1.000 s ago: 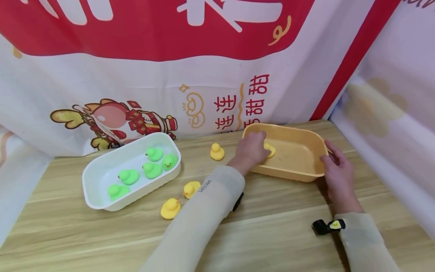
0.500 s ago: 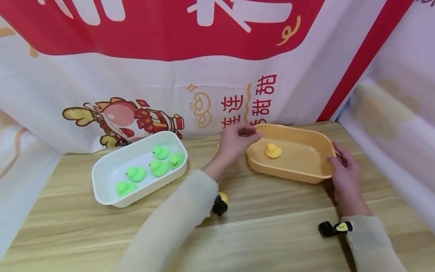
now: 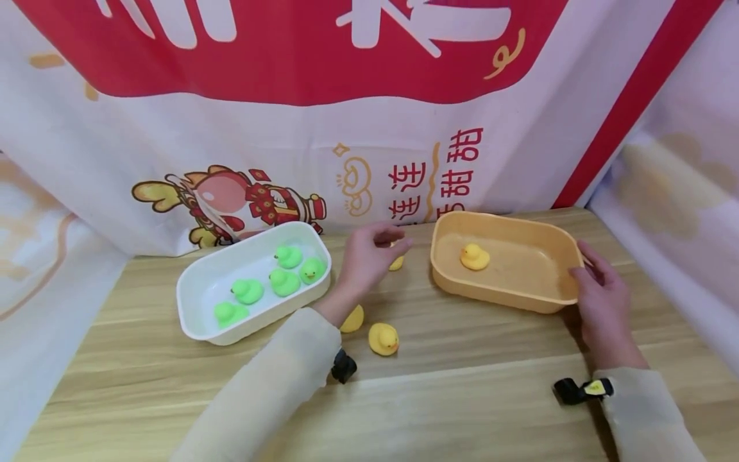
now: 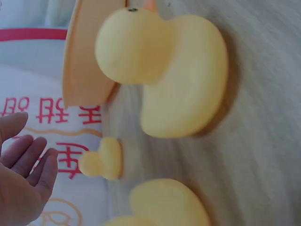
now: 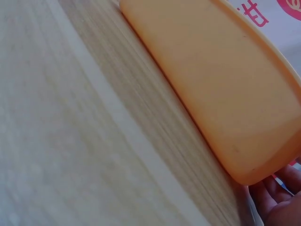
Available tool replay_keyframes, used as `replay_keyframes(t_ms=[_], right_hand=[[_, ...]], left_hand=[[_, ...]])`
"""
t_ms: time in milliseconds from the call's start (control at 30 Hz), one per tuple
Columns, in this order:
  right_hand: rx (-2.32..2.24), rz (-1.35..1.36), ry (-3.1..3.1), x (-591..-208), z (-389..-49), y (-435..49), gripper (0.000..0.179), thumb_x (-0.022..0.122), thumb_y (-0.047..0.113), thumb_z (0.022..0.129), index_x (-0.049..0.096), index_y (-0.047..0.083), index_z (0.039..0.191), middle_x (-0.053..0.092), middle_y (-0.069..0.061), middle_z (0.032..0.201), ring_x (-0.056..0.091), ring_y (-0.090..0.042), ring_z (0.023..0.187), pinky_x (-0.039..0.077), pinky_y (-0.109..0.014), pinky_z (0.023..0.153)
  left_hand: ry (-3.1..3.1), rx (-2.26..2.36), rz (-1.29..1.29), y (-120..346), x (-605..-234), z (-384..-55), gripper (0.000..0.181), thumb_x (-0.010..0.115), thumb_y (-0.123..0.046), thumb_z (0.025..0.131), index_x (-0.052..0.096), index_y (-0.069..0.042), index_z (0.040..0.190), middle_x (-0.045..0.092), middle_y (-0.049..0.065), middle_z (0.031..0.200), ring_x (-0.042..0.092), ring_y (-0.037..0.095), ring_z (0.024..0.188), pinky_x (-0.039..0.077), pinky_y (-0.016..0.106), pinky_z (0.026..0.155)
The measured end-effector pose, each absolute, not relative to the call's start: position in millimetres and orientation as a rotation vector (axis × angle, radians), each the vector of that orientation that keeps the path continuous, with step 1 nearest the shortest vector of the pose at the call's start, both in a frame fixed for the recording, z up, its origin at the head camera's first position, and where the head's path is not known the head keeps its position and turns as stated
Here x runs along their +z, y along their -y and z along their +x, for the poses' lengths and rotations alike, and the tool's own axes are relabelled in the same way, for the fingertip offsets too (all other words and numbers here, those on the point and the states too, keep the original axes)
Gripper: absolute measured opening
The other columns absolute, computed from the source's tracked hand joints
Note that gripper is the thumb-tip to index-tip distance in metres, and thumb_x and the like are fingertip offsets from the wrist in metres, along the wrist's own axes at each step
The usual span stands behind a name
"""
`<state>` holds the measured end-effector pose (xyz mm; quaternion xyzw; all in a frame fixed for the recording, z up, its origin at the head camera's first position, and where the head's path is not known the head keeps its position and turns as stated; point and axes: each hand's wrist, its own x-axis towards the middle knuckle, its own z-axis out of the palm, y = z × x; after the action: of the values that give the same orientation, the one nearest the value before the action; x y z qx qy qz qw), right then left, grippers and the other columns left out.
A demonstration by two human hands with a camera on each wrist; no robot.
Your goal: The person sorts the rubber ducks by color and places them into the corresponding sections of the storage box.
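Note:
My left hand point(image 3: 369, 256) is above the table between the two trays, its fingers loosely bent and holding nothing. Just past its fingertips shows a yellow rubber duck point(image 3: 396, 263), partly covered by the hand. Two more yellow ducks lie nearer me: one point(image 3: 383, 339) beside the left wrist, another point(image 3: 352, 319) half hidden by the forearm. In the left wrist view, the palm and spread fingers point(image 4: 35, 165) show at the left edge. My right hand point(image 3: 603, 298) grips the right end of the orange tray point(image 3: 502, 292), which holds one yellow duck point(image 3: 475, 256).
To the left stands a white tray point(image 3: 260, 322) with several green ducks point(image 3: 285, 282) in it. A printed cloth point(image 3: 277, 154) hangs behind the wooden table point(image 3: 462, 410), and white cloth point(image 3: 681, 212) bounds the right side.
My left hand has let go of the yellow duck in the orange tray and moved left, out over the table toward another duck. The right hand stays on the tray's end.

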<state>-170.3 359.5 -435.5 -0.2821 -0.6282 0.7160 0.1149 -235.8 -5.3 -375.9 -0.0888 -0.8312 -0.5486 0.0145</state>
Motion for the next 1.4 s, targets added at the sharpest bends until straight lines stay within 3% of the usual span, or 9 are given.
replay_keyframes(t_ms=[300, 467, 667, 767, 833, 933, 1033, 1267, 1400], right_hand=[[2.099, -0.788, 1.877, -440.9, -166.6, -358.6, 0.056, 0.062, 0.014, 0.107, 0.052, 0.032, 0.16, 0.044, 0.007, 0.169, 0.053, -0.002, 0.129, 0.054, 0.0, 0.08], [2.096, -0.776, 1.82, -439.8, -165.0, -359.7, 0.056, 0.064, 0.012, 0.106, 0.056, 0.03, 0.158, 0.058, 0.014, 0.146, 0.057, 0.003, 0.112, 0.055, -0.002, 0.079], [2.104, -0.797, 1.808, -439.4, -161.3, -359.8, 0.056, 0.065, 0.011, 0.105, 0.057, 0.03, 0.157, 0.061, 0.021, 0.125, 0.059, 0.006, 0.102, 0.057, -0.003, 0.076], [2.093, -0.818, 1.82, -438.7, -161.5, -359.4, 0.055, 0.065, 0.011, 0.105, 0.057, 0.03, 0.156, 0.062, 0.021, 0.127, 0.06, 0.007, 0.103, 0.057, -0.003, 0.076], [2.079, -0.844, 1.84, -437.8, -162.8, -358.7, 0.055, 0.065, 0.013, 0.105, 0.056, 0.033, 0.156, 0.061, 0.016, 0.141, 0.059, 0.005, 0.111, 0.056, -0.002, 0.075], [2.068, -0.886, 1.87, -436.6, -164.6, -358.5, 0.056, 0.064, 0.015, 0.107, 0.055, 0.037, 0.157, 0.05, 0.012, 0.163, 0.056, -0.001, 0.128, 0.054, 0.0, 0.073], [2.06, -0.912, 1.889, -436.8, -164.2, -359.8, 0.055, 0.063, 0.017, 0.107, 0.053, 0.039, 0.157, 0.04, 0.012, 0.171, 0.051, -0.003, 0.138, 0.054, 0.0, 0.071], [2.059, -0.888, 1.855, -438.5, -164.0, -360.4, 0.055, 0.066, 0.014, 0.105, 0.058, 0.035, 0.155, 0.059, 0.016, 0.149, 0.059, 0.002, 0.119, 0.056, -0.002, 0.074], [2.07, -0.855, 1.827, -439.0, -163.4, -359.6, 0.054, 0.066, 0.011, 0.105, 0.059, 0.032, 0.154, 0.063, 0.019, 0.136, 0.061, 0.005, 0.11, 0.057, -0.003, 0.076]], left_hand=[[2.618, -1.671, -0.024, 20.0, -395.7, -239.4, 0.034, 0.086, -0.018, 0.093, 0.077, -0.006, 0.124, 0.077, 0.012, 0.129, 0.071, 0.032, 0.125, 0.059, 0.043, 0.112], [2.692, -1.629, 0.012, 19.9, -396.0, -244.6, 0.046, 0.088, -0.02, 0.092, 0.073, -0.005, 0.133, 0.073, 0.013, 0.137, 0.068, 0.032, 0.129, 0.058, 0.045, 0.114], [2.785, -1.62, 0.053, 18.9, -399.3, -244.5, 0.055, 0.089, -0.02, 0.09, 0.069, -0.004, 0.139, 0.07, 0.013, 0.143, 0.067, 0.032, 0.131, 0.058, 0.044, 0.113], [2.785, -1.632, 0.06, 18.5, -400.2, -244.1, 0.054, 0.09, -0.018, 0.089, 0.069, -0.002, 0.137, 0.072, 0.015, 0.14, 0.068, 0.033, 0.128, 0.059, 0.044, 0.111], [2.797, -1.621, 0.052, 18.2, -401.2, -244.7, 0.055, 0.09, -0.018, 0.089, 0.069, -0.001, 0.137, 0.073, 0.016, 0.137, 0.069, 0.032, 0.125, 0.06, 0.044, 0.11], [2.828, -1.59, 0.044, 16.4, -403.1, -246.2, 0.057, 0.09, -0.019, 0.089, 0.068, 0.0, 0.138, 0.074, 0.017, 0.133, 0.069, 0.031, 0.122, 0.06, 0.044, 0.108], [2.847, -1.576, 0.05, 13.2, -404.8, -247.8, 0.058, 0.089, -0.019, 0.09, 0.067, -0.001, 0.139, 0.073, 0.017, 0.133, 0.067, 0.031, 0.123, 0.059, 0.044, 0.109], [2.849, -1.612, 0.107, 14.9, -407.1, -250.4, 0.05, 0.086, -0.015, 0.093, 0.068, -0.003, 0.138, 0.072, 0.016, 0.135, 0.066, 0.031, 0.126, 0.057, 0.043, 0.113], [2.831, -1.605, 0.088, 17.7, -407.6, -252.1, 0.039, 0.084, -0.01, 0.093, 0.072, -0.001, 0.129, 0.075, 0.016, 0.124, 0.069, 0.03, 0.116, 0.06, 0.042, 0.106]])
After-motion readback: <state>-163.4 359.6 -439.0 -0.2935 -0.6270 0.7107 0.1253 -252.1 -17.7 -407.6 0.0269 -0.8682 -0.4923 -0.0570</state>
